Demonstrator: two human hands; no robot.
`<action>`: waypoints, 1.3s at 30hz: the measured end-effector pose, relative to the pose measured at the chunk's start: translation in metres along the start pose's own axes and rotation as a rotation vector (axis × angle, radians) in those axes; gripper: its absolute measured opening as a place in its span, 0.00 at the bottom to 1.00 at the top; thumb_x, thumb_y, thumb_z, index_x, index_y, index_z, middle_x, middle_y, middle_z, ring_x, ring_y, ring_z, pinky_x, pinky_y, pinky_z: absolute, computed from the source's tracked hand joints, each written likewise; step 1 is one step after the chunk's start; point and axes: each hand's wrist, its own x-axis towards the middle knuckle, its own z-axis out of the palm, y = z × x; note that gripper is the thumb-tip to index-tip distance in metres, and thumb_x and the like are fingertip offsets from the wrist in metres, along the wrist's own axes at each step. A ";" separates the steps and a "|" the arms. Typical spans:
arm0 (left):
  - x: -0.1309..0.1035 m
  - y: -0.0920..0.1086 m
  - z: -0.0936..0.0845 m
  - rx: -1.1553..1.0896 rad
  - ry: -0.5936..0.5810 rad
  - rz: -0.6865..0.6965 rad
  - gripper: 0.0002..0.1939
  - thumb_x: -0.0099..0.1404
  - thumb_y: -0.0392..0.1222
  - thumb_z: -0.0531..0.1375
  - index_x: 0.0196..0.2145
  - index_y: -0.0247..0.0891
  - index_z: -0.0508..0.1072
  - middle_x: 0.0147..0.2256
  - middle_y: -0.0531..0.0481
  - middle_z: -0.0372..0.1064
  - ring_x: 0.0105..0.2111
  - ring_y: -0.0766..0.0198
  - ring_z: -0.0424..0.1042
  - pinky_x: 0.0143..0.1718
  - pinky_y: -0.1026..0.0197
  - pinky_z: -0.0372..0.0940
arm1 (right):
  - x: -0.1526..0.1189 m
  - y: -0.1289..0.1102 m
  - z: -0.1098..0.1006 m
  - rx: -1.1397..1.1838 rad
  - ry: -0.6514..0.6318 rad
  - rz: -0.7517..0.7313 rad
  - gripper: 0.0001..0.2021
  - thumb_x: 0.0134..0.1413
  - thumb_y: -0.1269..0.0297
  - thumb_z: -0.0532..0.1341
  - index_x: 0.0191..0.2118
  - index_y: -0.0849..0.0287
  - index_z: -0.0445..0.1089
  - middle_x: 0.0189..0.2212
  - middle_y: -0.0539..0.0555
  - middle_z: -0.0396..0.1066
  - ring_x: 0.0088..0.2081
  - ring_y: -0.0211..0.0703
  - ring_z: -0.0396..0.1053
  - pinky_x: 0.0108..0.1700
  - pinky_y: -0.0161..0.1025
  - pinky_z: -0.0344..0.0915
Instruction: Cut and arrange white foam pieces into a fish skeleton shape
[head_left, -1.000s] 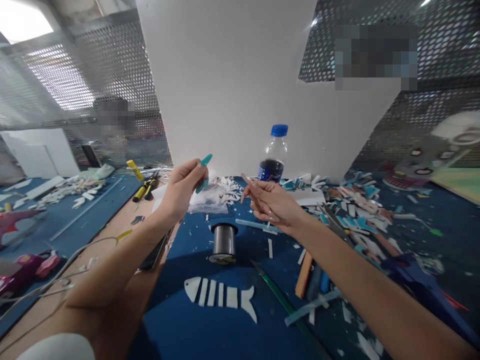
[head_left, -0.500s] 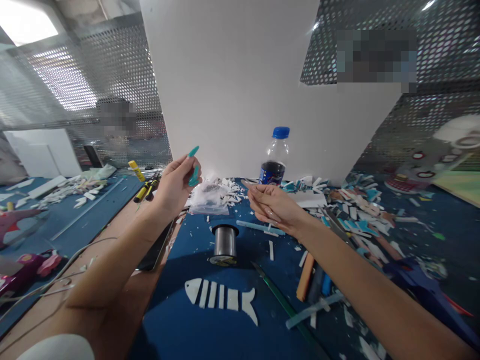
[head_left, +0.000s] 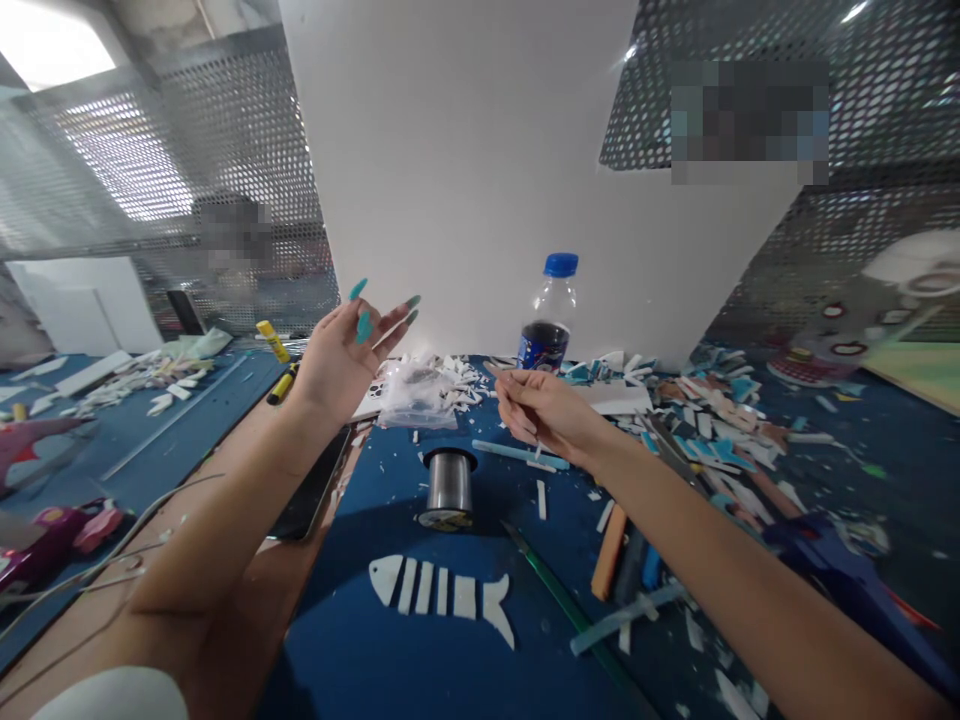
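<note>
My left hand is raised at centre left with long teal and dark nails. Its fingers are stretched and spread, with nothing visible in them. My right hand is in front of the drink bottle, thumb and fingers pinched together; whatever is between the tips is too fine to make out. Below and between the hands, a spool of thin clear-grey line stands upright on the blue mat. Nearer me lies a white fish shape cut into several separate pieces. A green-handled craft knife lies to its right.
A white board stands behind the mat. A clear plastic bag sits among white scraps. Coloured scraps, glue sticks and a dark blue tool lie at right. A phone and yellow marker are at left.
My left hand has moved slightly left, and its fingers have spread from a closed pose. My right hand stays pinched in nearly the same place. The spool and fish pieces have not moved.
</note>
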 end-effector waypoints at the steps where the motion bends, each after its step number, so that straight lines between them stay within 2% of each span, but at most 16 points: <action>1: -0.001 0.000 0.000 -0.014 0.003 -0.007 0.18 0.70 0.35 0.47 0.22 0.37 0.60 0.24 0.54 0.57 0.42 0.63 0.75 0.46 0.58 0.71 | 0.000 0.001 -0.001 0.003 0.000 0.000 0.19 0.52 0.53 0.66 0.20 0.60 0.63 0.08 0.43 0.58 0.10 0.27 0.51 0.12 0.25 0.49; 4: -0.001 0.000 0.001 -0.011 0.001 0.004 0.16 0.71 0.35 0.47 0.24 0.37 0.60 0.24 0.55 0.56 0.35 0.66 0.75 0.47 0.57 0.72 | 0.001 0.002 -0.003 0.016 0.007 0.010 0.18 0.51 0.54 0.66 0.21 0.60 0.63 0.08 0.42 0.58 0.09 0.25 0.48 0.11 0.25 0.44; 7: 0.000 0.000 0.000 0.013 -0.033 0.046 0.16 0.71 0.35 0.49 0.23 0.37 0.60 0.23 0.56 0.55 0.24 0.74 0.67 0.43 0.64 0.72 | 0.002 0.003 -0.007 0.046 0.018 0.021 0.17 0.49 0.56 0.68 0.21 0.61 0.64 0.09 0.42 0.58 0.09 0.24 0.44 0.10 0.24 0.42; 9: 0.002 -0.001 -0.001 0.011 -0.064 0.074 0.17 0.71 0.34 0.49 0.23 0.37 0.60 0.22 0.56 0.54 0.20 0.75 0.61 0.35 0.69 0.71 | 0.002 0.002 -0.010 0.077 0.034 0.017 0.17 0.48 0.57 0.69 0.21 0.60 0.63 0.10 0.41 0.57 0.09 0.24 0.42 0.10 0.24 0.41; 11: 0.005 -0.004 -0.003 0.024 -0.100 0.103 0.16 0.70 0.33 0.50 0.23 0.37 0.60 0.22 0.57 0.53 0.19 0.75 0.58 0.27 0.70 0.66 | 0.002 0.002 -0.013 0.111 0.059 0.006 0.18 0.49 0.58 0.68 0.21 0.59 0.60 0.11 0.40 0.56 0.10 0.24 0.41 0.10 0.24 0.42; 13: 0.010 -0.009 -0.007 0.153 -0.148 0.182 0.16 0.69 0.35 0.52 0.23 0.38 0.60 0.22 0.57 0.52 0.20 0.74 0.57 0.24 0.70 0.62 | 0.003 0.002 -0.014 0.141 0.086 -0.007 0.18 0.51 0.59 0.67 0.22 0.59 0.58 0.12 0.40 0.55 0.11 0.25 0.41 0.11 0.23 0.44; 16: 0.019 -0.020 -0.016 0.441 -0.204 0.341 0.17 0.68 0.41 0.56 0.22 0.39 0.58 0.20 0.57 0.54 0.20 0.72 0.56 0.22 0.68 0.57 | 0.003 0.001 -0.014 0.169 0.110 -0.018 0.17 0.55 0.60 0.64 0.23 0.58 0.58 0.13 0.40 0.52 0.12 0.27 0.43 0.12 0.24 0.46; 18: 0.023 -0.026 -0.022 0.542 -0.219 0.385 0.17 0.67 0.43 0.58 0.22 0.39 0.60 0.19 0.56 0.56 0.19 0.72 0.54 0.20 0.67 0.53 | 0.004 0.000 -0.013 0.177 0.112 -0.022 0.16 0.57 0.60 0.62 0.23 0.57 0.58 0.13 0.41 0.51 0.13 0.28 0.43 0.13 0.24 0.46; 24: 0.026 -0.031 -0.027 0.725 -0.258 0.450 0.16 0.60 0.36 0.63 0.19 0.37 0.62 0.19 0.56 0.58 0.21 0.71 0.55 0.23 0.67 0.50 | 0.003 -0.001 -0.017 0.167 0.094 -0.041 0.18 0.59 0.60 0.60 0.21 0.58 0.56 0.13 0.41 0.51 0.12 0.27 0.39 0.12 0.24 0.43; 26: 0.026 -0.031 -0.028 0.741 -0.290 0.450 0.16 0.61 0.38 0.63 0.20 0.37 0.63 0.19 0.55 0.58 0.21 0.71 0.55 0.23 0.67 0.50 | 0.001 -0.003 -0.020 0.139 0.064 -0.027 0.17 0.60 0.61 0.60 0.22 0.58 0.58 0.13 0.41 0.53 0.12 0.27 0.40 0.12 0.24 0.42; 28: 0.027 -0.031 -0.030 0.731 -0.326 0.437 0.16 0.64 0.44 0.61 0.22 0.38 0.63 0.20 0.55 0.59 0.21 0.70 0.55 0.22 0.66 0.51 | -0.003 -0.007 -0.021 0.098 0.004 0.020 0.16 0.59 0.61 0.60 0.22 0.59 0.60 0.13 0.42 0.54 0.12 0.26 0.41 0.12 0.24 0.43; 31: 0.026 -0.031 -0.030 0.688 -0.371 0.427 0.18 0.67 0.53 0.57 0.24 0.39 0.63 0.23 0.54 0.61 0.20 0.71 0.55 0.20 0.65 0.51 | -0.008 -0.013 -0.021 0.027 -0.126 0.149 0.18 0.60 0.55 0.59 0.23 0.60 0.65 0.11 0.43 0.56 0.11 0.26 0.43 0.11 0.26 0.46; 35: 0.016 -0.032 -0.023 0.660 -0.445 0.413 0.21 0.66 0.59 0.55 0.26 0.39 0.63 0.23 0.54 0.61 0.19 0.71 0.55 0.20 0.65 0.52 | -0.011 -0.016 -0.019 -0.022 -0.250 0.261 0.23 0.60 0.46 0.55 0.30 0.64 0.72 0.07 0.43 0.55 0.08 0.27 0.42 0.10 0.27 0.44; 39: 0.009 -0.034 -0.016 0.700 -0.497 0.434 0.21 0.67 0.58 0.53 0.26 0.39 0.61 0.23 0.54 0.63 0.19 0.72 0.56 0.21 0.66 0.53 | -0.015 -0.017 -0.017 0.010 -0.259 0.215 0.18 0.57 0.53 0.61 0.25 0.64 0.71 0.04 0.40 0.49 0.08 0.25 0.39 0.11 0.26 0.44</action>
